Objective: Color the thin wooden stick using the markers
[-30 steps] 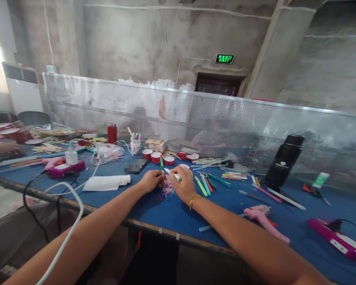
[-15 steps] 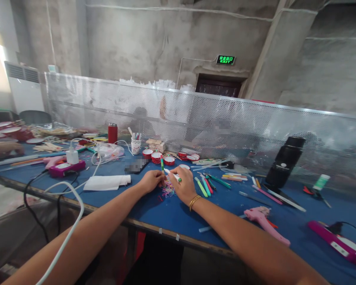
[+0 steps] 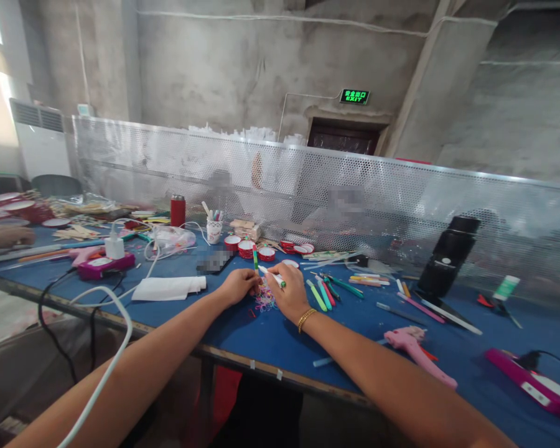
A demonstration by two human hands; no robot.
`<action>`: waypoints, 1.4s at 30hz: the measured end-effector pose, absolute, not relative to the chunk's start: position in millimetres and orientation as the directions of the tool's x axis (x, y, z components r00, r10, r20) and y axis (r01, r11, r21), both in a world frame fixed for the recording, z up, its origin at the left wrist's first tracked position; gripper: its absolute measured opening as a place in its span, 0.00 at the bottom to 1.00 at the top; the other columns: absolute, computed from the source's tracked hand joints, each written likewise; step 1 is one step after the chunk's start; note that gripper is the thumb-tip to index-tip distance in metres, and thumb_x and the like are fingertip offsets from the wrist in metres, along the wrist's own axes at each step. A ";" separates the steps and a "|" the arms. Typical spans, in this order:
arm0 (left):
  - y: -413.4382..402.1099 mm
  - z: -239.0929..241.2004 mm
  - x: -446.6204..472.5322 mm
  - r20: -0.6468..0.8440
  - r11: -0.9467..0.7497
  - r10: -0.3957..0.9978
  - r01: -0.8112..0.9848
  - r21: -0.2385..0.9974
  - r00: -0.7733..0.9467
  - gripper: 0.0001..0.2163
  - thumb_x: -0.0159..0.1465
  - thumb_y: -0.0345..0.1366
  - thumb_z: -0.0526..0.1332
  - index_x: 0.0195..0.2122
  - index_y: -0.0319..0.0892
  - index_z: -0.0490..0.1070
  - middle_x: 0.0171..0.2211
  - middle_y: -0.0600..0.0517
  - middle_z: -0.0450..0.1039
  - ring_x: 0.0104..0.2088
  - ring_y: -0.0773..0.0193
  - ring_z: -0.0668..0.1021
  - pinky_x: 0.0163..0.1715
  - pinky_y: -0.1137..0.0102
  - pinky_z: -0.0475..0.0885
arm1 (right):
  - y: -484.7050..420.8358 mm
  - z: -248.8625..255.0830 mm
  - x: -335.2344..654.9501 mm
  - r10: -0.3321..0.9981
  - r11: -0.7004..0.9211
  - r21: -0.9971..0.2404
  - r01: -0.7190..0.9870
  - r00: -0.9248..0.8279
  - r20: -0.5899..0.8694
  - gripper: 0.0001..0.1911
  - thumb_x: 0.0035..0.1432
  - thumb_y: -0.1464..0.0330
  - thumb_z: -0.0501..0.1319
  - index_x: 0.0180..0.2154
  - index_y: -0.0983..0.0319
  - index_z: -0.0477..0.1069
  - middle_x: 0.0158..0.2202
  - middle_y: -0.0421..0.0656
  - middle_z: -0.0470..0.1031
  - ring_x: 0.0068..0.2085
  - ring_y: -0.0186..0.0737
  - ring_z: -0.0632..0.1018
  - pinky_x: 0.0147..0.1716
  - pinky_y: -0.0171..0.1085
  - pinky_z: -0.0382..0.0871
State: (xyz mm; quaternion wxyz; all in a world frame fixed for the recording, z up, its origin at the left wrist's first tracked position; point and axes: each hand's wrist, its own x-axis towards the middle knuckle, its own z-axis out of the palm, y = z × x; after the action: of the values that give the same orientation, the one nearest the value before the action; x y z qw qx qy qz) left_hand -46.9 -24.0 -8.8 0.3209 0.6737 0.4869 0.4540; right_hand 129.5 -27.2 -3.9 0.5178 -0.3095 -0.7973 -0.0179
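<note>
My left hand [image 3: 239,285] is closed, pinching the lower end of a narrow upright stick [image 3: 256,256] with green, white and red sections. Held in the closed fingers of my right hand [image 3: 291,292] is a white marker pen [image 3: 275,276] with a green end; its other end points at the stick. Whether the tip touches the stick is too small to tell. Under and between both hands lies a loose heap of small, thin colourful loops [image 3: 265,301]. Several coloured markers [image 3: 324,294] lie just right of my right hand.
Small red-and-white round tins [image 3: 246,247] and a phone [image 3: 213,259] stand beyond my hands. To the right are a pink glue gun [image 3: 417,354] and a tall black bottle [image 3: 450,255]. A white cable [image 3: 121,348] crosses my left forearm. Another person's hand [image 3: 7,236] is at far left.
Both hands keep nearly the same place and hold the same stick and marker. The other person's hand at far left has shifted slightly.
</note>
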 end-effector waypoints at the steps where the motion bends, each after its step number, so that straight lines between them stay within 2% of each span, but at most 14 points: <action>1: -24.0 -8.8 -47.1 0.299 -0.319 0.948 0.372 0.872 0.111 0.14 0.54 0.47 0.61 0.25 0.39 0.70 0.19 0.54 0.72 0.20 0.69 0.70 0.23 0.73 0.64 | -26.6 -3.9 129.7 0.477 0.805 -0.299 0.513 -0.261 0.839 0.09 0.64 0.63 0.55 0.35 0.59 0.70 0.33 0.41 0.75 0.39 0.41 0.73 0.44 0.40 0.61; 11: -24.5 -7.5 -46.3 0.296 -0.316 0.949 0.365 0.876 0.112 0.16 0.54 0.49 0.62 0.23 0.39 0.69 0.18 0.54 0.72 0.20 0.68 0.70 0.23 0.73 0.64 | -27.5 -4.5 128.3 0.469 0.819 -0.292 0.494 -0.283 0.837 0.08 0.63 0.63 0.56 0.36 0.58 0.71 0.34 0.41 0.75 0.40 0.41 0.73 0.44 0.40 0.60; 31: -19.4 -13.2 -49.0 0.304 -0.320 0.947 0.392 0.863 0.103 0.14 0.56 0.46 0.61 0.26 0.39 0.72 0.20 0.54 0.72 0.20 0.69 0.70 0.23 0.73 0.64 | -26.0 -3.6 130.2 0.479 0.797 -0.300 0.523 -0.245 0.843 0.08 0.64 0.63 0.56 0.35 0.59 0.70 0.34 0.41 0.75 0.39 0.41 0.72 0.44 0.40 0.61; 38: -18.4 -14.5 -49.1 0.316 -0.345 0.939 0.382 0.857 0.137 0.16 0.55 0.49 0.60 0.23 0.40 0.69 0.19 0.54 0.71 0.20 0.68 0.70 0.24 0.72 0.65 | -28.8 -4.8 129.1 0.467 0.816 -0.279 0.506 -0.294 0.834 0.08 0.64 0.62 0.56 0.36 0.58 0.70 0.35 0.41 0.75 0.40 0.41 0.72 0.44 0.40 0.61; 42: -20.0 -12.9 -49.2 0.313 -0.338 0.941 0.389 0.857 0.128 0.16 0.56 0.49 0.60 0.24 0.39 0.70 0.20 0.54 0.72 0.20 0.68 0.70 0.24 0.72 0.64 | -28.5 -3.7 129.0 0.481 0.800 -0.289 0.525 -0.275 0.833 0.08 0.64 0.63 0.56 0.35 0.58 0.71 0.34 0.41 0.75 0.40 0.41 0.72 0.44 0.40 0.61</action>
State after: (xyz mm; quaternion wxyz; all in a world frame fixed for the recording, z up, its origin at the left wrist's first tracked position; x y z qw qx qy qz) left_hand -49.2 -20.0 -12.9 0.3085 0.6848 0.4855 0.4475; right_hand 129.0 -28.5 -3.7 0.5133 -0.3151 -0.7980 -0.0215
